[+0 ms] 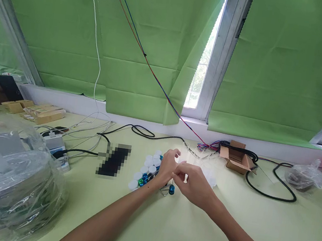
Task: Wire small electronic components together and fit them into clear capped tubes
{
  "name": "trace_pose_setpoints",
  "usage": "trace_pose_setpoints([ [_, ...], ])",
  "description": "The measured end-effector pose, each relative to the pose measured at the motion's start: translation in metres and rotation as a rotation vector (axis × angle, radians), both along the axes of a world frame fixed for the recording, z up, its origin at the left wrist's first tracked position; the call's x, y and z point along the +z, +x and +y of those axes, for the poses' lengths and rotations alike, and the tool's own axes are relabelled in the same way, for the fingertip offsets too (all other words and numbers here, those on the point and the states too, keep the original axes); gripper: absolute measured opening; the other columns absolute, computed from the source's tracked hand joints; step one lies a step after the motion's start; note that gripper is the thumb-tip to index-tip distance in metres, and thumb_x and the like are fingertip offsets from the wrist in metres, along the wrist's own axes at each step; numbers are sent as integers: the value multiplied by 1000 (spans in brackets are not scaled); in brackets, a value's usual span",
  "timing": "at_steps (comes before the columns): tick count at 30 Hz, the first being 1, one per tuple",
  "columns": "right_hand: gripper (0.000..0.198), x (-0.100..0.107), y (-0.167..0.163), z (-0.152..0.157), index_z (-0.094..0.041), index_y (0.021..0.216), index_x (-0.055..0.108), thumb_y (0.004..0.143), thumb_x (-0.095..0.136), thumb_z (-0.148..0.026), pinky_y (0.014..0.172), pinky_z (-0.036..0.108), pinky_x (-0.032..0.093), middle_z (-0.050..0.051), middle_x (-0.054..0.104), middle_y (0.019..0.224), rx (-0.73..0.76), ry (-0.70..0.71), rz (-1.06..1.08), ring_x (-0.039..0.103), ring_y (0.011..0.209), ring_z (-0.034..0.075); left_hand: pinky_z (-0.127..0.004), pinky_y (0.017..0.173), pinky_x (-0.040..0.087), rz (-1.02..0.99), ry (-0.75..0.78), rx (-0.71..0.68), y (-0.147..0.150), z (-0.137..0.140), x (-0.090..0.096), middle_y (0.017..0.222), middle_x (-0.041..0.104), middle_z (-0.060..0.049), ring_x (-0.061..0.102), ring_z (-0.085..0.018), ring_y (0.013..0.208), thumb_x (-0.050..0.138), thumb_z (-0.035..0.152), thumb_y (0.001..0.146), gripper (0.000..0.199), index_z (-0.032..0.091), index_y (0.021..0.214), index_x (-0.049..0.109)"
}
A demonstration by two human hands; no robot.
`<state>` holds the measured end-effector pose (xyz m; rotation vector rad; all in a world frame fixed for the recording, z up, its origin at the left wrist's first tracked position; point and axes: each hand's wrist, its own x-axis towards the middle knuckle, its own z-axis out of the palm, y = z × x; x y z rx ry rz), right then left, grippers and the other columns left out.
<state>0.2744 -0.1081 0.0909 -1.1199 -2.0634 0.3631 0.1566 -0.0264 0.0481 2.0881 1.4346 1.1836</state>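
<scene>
The right hand [192, 183] has thumb and forefinger pinched together over the middle of the worktop [145, 230], gripping what looks like the thin stem of a blue piece [171, 189], which sits just below the fingertips. The left hand [169, 163] is just beyond it, fingers curled; whether they hold anything cannot be told. A bent metal wire [164, 192] lies beside the blue piece, partly hidden by the left wrist. Left of that wrist is a cluster of white caps [143, 169], with small blue and green parts [141, 181] among them. Clear plastic pieces [209, 177] lie beyond the right hand. Toward the worktop's far edge stands an open cardboard box [238, 162], with black cable beside it; a large plastic-wrapped object [11, 179] fills the near left corner.
</scene>
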Motion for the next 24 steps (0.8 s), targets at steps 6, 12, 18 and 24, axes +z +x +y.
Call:
trace_pose_setpoints([
  [6,17,-3,0,1,-20,70,63,84,54,-15,56,25,44,2,57,77,40,-14,71,54,68,14,-32,68,47,-124,38,40,-13,-5,8,90,62,-3,58,-17,72,65,30,75,17,20,86,57],
  [12,13,-4,0,2,-20,70,64,82,58,-19,54,24,47,3,52,85,-1,-49,116,54,71,14,-29,77,51,-284,210,38,-42,-28,21,93,60,-4,60,-17,86,64,28,79,15,21,88,55],
  [18,15,6,-4,-2,-19,65,58,80,54,-15,56,25,49,4,66,83,22,-156,212,60,70,14,-30,81,52,-295,267,2,-73,-58,16,88,62,-2,63,-15,82,62,26,84,15,21,95,54],
  [24,19,9,-5,-2,-19,64,58,83,56,-21,58,27,50,3,67,72,32,-319,296,60,64,15,-24,63,49,-147,440,-11,-91,-63,-3,79,61,1,56,-10,61,65,23,83,22,21,104,55],
])
